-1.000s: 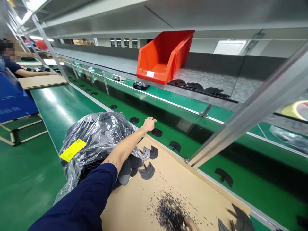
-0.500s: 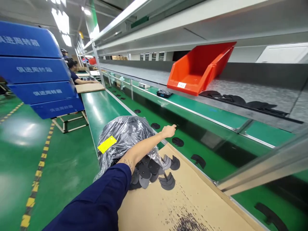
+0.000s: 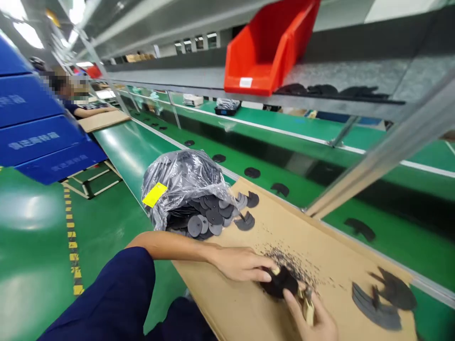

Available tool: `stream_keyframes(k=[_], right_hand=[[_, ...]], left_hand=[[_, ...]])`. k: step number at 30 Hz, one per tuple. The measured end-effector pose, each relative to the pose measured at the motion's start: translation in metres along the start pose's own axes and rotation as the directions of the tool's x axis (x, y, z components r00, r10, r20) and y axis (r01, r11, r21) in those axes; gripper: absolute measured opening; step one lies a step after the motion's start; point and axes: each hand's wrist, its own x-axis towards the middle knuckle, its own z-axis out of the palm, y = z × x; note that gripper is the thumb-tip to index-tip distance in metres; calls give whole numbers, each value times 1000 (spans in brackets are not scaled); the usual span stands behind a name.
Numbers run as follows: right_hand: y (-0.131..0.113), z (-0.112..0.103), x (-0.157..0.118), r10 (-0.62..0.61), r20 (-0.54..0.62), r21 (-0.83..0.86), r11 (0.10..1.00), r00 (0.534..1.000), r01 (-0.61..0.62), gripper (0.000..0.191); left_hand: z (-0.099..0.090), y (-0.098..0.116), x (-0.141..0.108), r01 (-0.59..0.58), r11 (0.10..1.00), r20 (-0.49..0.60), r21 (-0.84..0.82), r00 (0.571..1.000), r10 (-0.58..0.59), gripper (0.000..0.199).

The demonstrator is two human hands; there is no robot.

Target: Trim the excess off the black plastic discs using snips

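Note:
My left hand (image 3: 245, 266) is closed on a dark, flat, rounded part (image 3: 279, 284) held low over the cardboard sheet (image 3: 227, 303). A pale yellow covering shows at one of its fingertips. My right hand (image 3: 314, 317) comes in from the lower right, its thumb against the same part. Its fingers curl around a small pale yellow and metallic piece that I cannot make out. Black crumbs (image 3: 291, 261) are scattered just beyond both hands. Similar dark parts (image 3: 213, 215) spill from a clear plastic bag (image 3: 185, 175) bearing a yellow label.
Fan-shaped dark pieces (image 3: 378, 305) lie at the right end of the cardboard. Spaced dark parts rest on the green belt (image 3: 320, 199) behind. A slanted metal post (image 3: 355, 161) and a shelf with a red bin (image 3: 256, 61) stand over it. Blue boxes (image 3: 31, 137) are stacked left, near another person.
My left hand has drawn back from above the green belt to the cardboard and now grips a dark part. My right hand has come into view. The view has tipped downward and right.

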Motion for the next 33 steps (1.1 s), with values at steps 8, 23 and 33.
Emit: stream_keyframes(k=[8, 23, 33], right_hand=[[-1, 5, 6, 75, 46, 75, 994, 996, -78, 47], [14, 10, -10, -262, -111, 14, 964, 959, 265, 13], [23, 0, -15, -812, -12, -491, 513, 583, 704, 33]], left_hand=[[-19, -37, -52, 332, 833, -291, 442, 932, -217, 20], [-9, -55, -57, 273, 961, -710, -54, 666, -229, 32], [53, -18, 25, 90, 475, -120, -875, 912, -393, 51]])
